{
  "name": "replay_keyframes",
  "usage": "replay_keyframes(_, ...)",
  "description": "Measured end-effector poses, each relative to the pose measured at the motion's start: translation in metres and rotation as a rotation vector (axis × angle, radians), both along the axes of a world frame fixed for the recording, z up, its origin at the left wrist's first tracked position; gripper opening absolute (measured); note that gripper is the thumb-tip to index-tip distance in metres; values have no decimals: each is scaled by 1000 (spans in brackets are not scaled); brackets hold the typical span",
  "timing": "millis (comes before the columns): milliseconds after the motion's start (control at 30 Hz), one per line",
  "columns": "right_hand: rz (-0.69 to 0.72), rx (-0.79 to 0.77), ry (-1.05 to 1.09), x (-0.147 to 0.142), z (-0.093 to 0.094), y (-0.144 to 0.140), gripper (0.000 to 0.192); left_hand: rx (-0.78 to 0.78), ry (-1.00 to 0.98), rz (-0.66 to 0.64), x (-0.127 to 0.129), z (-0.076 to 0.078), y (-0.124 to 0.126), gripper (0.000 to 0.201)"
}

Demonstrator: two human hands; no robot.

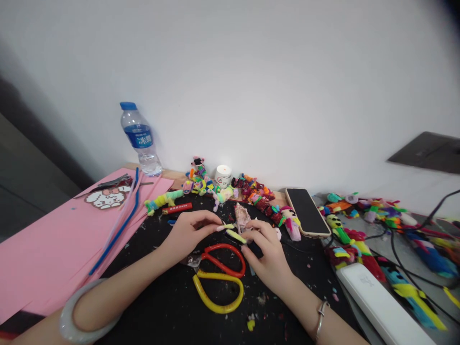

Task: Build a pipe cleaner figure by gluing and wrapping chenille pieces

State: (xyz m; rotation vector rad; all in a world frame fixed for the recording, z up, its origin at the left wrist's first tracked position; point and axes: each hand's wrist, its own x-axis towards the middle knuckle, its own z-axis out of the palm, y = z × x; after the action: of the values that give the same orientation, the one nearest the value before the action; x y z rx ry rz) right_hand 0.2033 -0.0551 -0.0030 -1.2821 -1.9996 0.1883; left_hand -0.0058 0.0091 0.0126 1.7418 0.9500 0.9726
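My left hand (189, 232) and my right hand (268, 251) meet over a black mat (168, 306). Between their fingertips they pinch a short yellow-green fuzzy pipe-cleaner piece (234, 235). A small pinkish fuzzy figure (242, 215) stands just behind the fingertips; I cannot tell whether a finger touches it. Scissors with one red and one yellow handle (219, 278) lie on the mat directly below my hands. A pale bangle sits on my left wrist and a thin bracelet on my right.
A water bottle (139, 139), a lit candle jar (223, 175) and a row of colourful pipe-cleaner figures (251, 191) line the wall. Pink sheet (43, 249) with blue pipe cleaners lies left. A phone (307, 211), white remote-like box (377, 302), cables and more figures lie right.
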Motion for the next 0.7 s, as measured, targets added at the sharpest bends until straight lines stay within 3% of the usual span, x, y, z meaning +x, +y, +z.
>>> replay_keyframes(133, 15, 5, -15, 0, 1, 0, 16, 194, 48, -79, -1, -1, 1, 11)
replay_keyframes(267, 23, 11, -17, 0, 1, 0, 17, 270, 73, -128, -2, -2, 1, 17)
replay_keyframes(700, 52, -10, 9, -1, 2, 0, 17, 111, 91, -137, 0, 0, -2, 13)
